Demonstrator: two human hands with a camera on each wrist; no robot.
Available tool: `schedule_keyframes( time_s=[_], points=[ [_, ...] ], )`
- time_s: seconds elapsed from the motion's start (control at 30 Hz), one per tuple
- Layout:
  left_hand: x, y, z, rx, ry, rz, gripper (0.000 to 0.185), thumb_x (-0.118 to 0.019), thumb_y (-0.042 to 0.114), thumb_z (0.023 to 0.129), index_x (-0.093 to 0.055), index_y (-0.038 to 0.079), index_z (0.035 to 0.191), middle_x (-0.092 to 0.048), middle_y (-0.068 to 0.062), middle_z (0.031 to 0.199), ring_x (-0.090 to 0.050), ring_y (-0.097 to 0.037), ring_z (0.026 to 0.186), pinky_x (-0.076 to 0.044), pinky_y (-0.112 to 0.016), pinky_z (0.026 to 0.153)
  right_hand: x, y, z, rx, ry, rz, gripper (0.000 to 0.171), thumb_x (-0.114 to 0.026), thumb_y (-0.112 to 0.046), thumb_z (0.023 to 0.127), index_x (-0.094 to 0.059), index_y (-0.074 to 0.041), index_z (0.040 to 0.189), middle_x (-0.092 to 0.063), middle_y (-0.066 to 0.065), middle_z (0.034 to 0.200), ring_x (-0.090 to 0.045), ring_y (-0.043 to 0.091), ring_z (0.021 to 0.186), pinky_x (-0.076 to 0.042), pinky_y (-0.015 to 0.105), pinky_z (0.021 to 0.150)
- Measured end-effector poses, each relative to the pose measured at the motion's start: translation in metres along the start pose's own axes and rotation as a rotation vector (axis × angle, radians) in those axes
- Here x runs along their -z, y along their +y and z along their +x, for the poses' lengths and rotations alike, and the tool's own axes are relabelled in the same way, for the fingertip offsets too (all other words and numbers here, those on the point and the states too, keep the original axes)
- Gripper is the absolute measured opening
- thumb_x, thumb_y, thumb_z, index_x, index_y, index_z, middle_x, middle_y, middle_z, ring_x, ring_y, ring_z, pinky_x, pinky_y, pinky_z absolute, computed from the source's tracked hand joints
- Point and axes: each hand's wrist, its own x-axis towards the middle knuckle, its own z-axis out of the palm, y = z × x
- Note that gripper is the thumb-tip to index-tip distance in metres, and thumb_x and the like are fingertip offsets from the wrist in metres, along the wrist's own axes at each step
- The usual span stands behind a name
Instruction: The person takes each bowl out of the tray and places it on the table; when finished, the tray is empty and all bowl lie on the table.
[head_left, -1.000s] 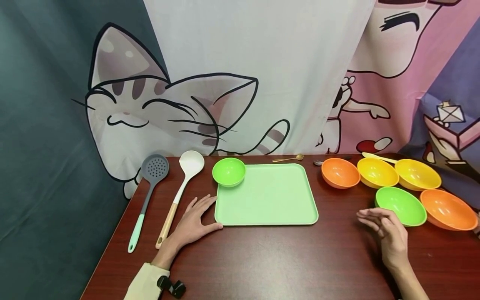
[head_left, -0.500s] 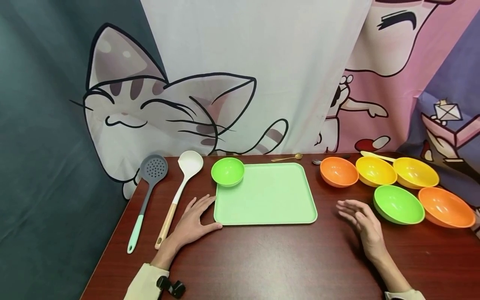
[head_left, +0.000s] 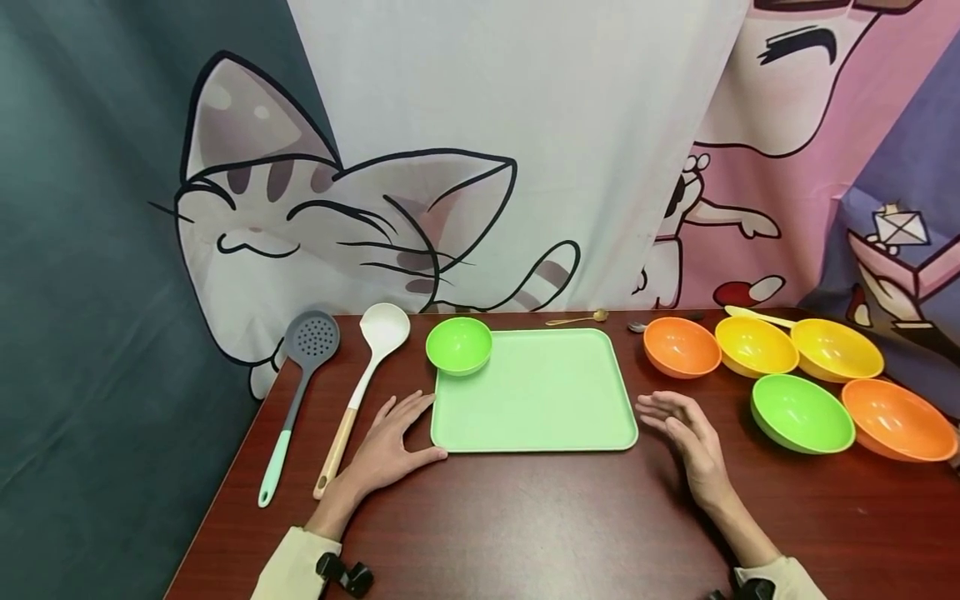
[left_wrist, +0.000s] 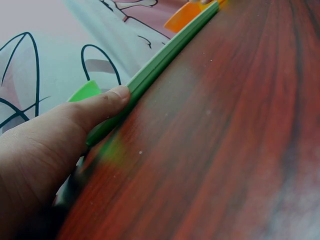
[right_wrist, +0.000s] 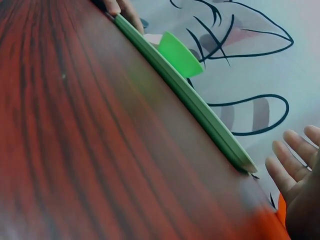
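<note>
A light green tray (head_left: 536,417) lies on the dark wooden table, with a small green bowl (head_left: 459,346) at its back left corner. My left hand (head_left: 393,442) rests at the tray's left side, thumb and fingers spread. In the left wrist view its thumb (left_wrist: 107,102) touches the tray's rim near the front corner. My right hand (head_left: 690,446) holds nothing; its fingers are relaxed and sit just off the tray's right edge. The right wrist view shows those fingers (right_wrist: 292,152) apart from the tray's end.
Left of the tray lie a grey slotted turner (head_left: 311,340) and a white ladle (head_left: 384,329). To the right stand orange (head_left: 681,347), yellow (head_left: 756,346) and green (head_left: 802,414) bowls, several in all. A small gold spoon (head_left: 577,318) lies behind the tray.
My right hand has moved left, from beside the larger green bowl to the tray's right edge. The left hand, tray and bowls stay where they were.
</note>
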Motion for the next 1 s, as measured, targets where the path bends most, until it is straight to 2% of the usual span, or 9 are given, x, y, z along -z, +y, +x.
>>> schedule_keyframes(
  time_s=[0.23, 0.53, 0.77, 0.87, 1.0],
  points=[
    [0.001, 0.000, -0.001, 0.013, -0.003, -0.001, 0.089, -0.070, 0.066, 0.081, -0.041, 0.023, 0.154, -0.045, -0.002, 0.155, -0.032, -0.024, 0.150, -0.012, -0.052, 0.125, -0.014, 0.005, 0.006, 0.027, 0.084, -0.011, 0.032, -0.032, 0.011, 0.099, -0.034, 0.031, 0.125, -0.063, 0.024, 0.125, -0.067, 0.026, 0.115, -0.057, 0.031, 0.095],
    [0.000, 0.000, 0.001, 0.002, -0.003, 0.003, 0.089, -0.070, 0.066, 0.081, -0.040, 0.023, 0.154, -0.046, 0.000, 0.154, -0.032, -0.023, 0.150, -0.013, -0.053, 0.125, -0.032, 0.014, 0.013, 0.027, 0.080, -0.005, 0.030, -0.035, 0.011, 0.100, -0.035, 0.032, 0.122, -0.063, 0.025, 0.119, -0.067, 0.026, 0.111, -0.058, 0.032, 0.093],
    [-0.001, 0.000, 0.002, -0.007, 0.000, -0.002, 0.089, -0.070, 0.065, 0.082, -0.040, 0.023, 0.154, -0.046, 0.001, 0.155, -0.032, -0.024, 0.150, -0.012, -0.054, 0.124, -0.038, 0.019, 0.019, 0.074, 0.114, -0.016, 0.028, -0.037, 0.012, 0.099, -0.038, 0.033, 0.118, -0.064, 0.027, 0.115, -0.068, 0.027, 0.108, -0.060, 0.032, 0.089],
    [0.000, 0.000, 0.001, -0.009, 0.003, -0.004, 0.089, -0.071, 0.065, 0.082, -0.039, 0.023, 0.154, -0.046, 0.002, 0.155, -0.032, -0.025, 0.150, -0.012, -0.054, 0.124, -0.043, 0.021, 0.022, 0.064, 0.127, -0.017, 0.028, -0.038, 0.011, 0.100, -0.038, 0.033, 0.117, -0.064, 0.028, 0.114, -0.069, 0.028, 0.107, -0.060, 0.033, 0.088],
    [-0.001, 0.001, 0.000, -0.008, 0.003, -0.005, 0.089, -0.071, 0.064, 0.082, -0.040, 0.023, 0.154, -0.046, 0.001, 0.155, -0.032, -0.025, 0.150, -0.013, -0.054, 0.124, -0.051, 0.024, 0.024, -0.002, 0.158, -0.056, 0.027, -0.041, 0.008, 0.101, -0.042, 0.029, 0.117, -0.063, 0.029, 0.115, -0.069, 0.027, 0.107, -0.060, 0.033, 0.087]
  ],
)
